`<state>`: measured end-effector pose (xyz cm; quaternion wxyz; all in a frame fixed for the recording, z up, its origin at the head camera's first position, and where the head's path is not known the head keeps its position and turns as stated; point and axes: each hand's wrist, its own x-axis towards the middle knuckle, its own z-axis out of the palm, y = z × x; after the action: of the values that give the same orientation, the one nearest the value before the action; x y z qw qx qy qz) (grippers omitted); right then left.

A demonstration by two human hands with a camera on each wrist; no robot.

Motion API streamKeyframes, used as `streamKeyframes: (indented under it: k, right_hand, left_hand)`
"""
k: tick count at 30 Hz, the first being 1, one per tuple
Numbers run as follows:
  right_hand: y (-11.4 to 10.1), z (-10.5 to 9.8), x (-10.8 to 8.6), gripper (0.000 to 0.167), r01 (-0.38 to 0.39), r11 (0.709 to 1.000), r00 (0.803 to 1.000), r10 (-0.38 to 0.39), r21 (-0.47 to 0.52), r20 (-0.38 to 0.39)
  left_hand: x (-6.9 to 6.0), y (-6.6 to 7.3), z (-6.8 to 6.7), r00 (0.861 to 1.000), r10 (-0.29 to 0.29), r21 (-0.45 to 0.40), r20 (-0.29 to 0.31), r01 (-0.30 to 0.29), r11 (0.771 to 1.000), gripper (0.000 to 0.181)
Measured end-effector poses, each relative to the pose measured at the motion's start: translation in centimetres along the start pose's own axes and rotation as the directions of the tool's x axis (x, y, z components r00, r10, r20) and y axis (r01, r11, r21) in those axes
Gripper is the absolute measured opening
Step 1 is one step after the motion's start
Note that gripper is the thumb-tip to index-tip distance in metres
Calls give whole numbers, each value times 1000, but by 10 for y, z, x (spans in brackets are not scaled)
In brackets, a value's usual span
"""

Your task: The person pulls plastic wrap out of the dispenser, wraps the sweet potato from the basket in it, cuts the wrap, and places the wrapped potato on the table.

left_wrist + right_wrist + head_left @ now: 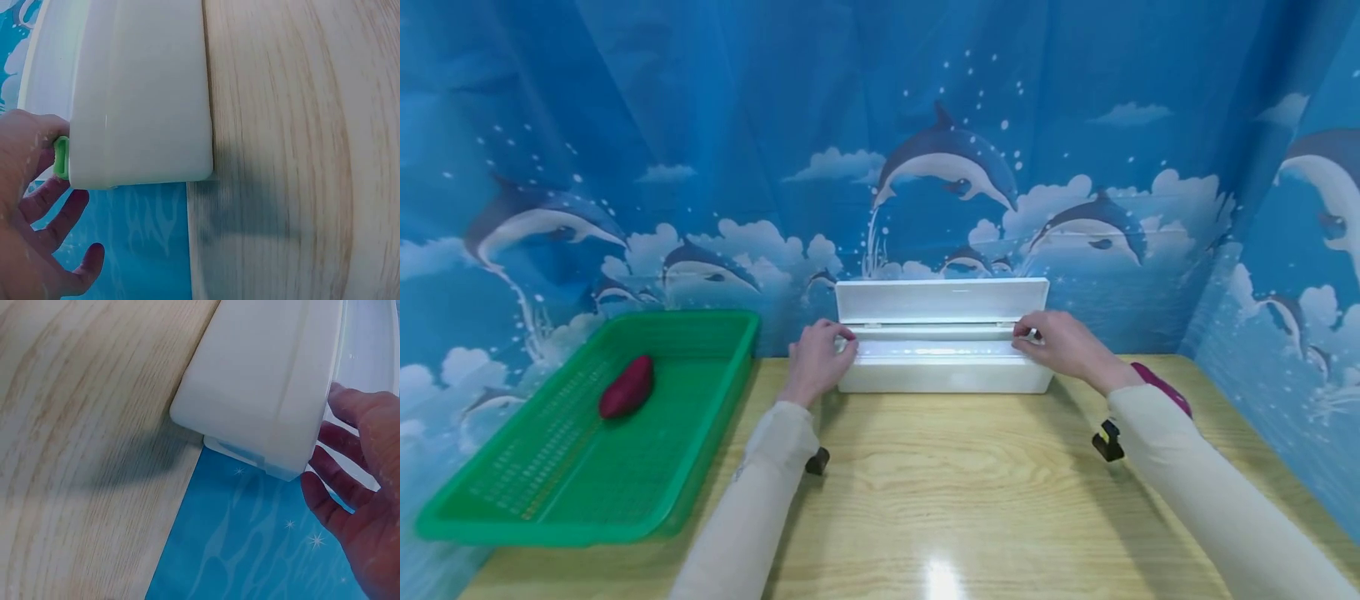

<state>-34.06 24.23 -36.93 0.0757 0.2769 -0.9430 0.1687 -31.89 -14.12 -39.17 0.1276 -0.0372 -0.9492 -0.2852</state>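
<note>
A long white box [943, 377] with its hinged lid [942, 302] raised stands at the back of the table. Inside lies a shiny pale strip [942, 349], perhaps clear film. At the box's left end my left hand [817, 358] pinches a green ring-shaped end piece [61, 157] between thumb and finger, its other fingers spread. My right hand [1060, 346] is at the opposite end, its bent fingertips [319, 487] near the rim and side wall. What lies between the right thumb and forefinger is hidden.
On the left sits a green plastic basket [700, 454], with a dark-red sweet-potato-like thing [627, 387] in it. Another magenta thing [1161, 387] lies partly behind my right forearm. A blue dolphin-print curtain [760, 125] rises behind the wooden table [955, 483].
</note>
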Motion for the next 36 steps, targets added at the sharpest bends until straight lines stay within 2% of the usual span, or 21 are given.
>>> streamKeyframes:
  k: [5,11,15,20,24,32,36]
  right_hand:
    - [3,0,-2,27,1,1000,1000,-1,-9,15]
    - [4,0,-1,23,-31,999,1000,31,-33,0]
    - [4,2,-2,21,-75,997,995,76,20,-57]
    - [4,6,-4,19,-107,987,979,125,116,-160]
    - [3,5,-6,22,-130,977,967,162,167,-195]
    - [-3,-1,-7,28,-189,955,958,231,227,-172]
    - [-7,-5,-7,32,-231,932,948,280,278,-150]
  left_hand:
    - [0,-1,1,1000,-2,-53,-11,2,999,21]
    - [1,-4,2,1000,1,-60,-20,-2,998,24]
    - [2,-4,2,1000,-11,-64,-25,9,998,25]
    - [3,0,1,999,-22,-98,-25,20,995,24]
    - [5,4,-1,999,-16,-127,-31,12,992,23]
    - [6,10,-2,999,-5,-196,-48,-4,981,24]
    - [7,12,-2,997,18,-231,-71,-34,972,25]
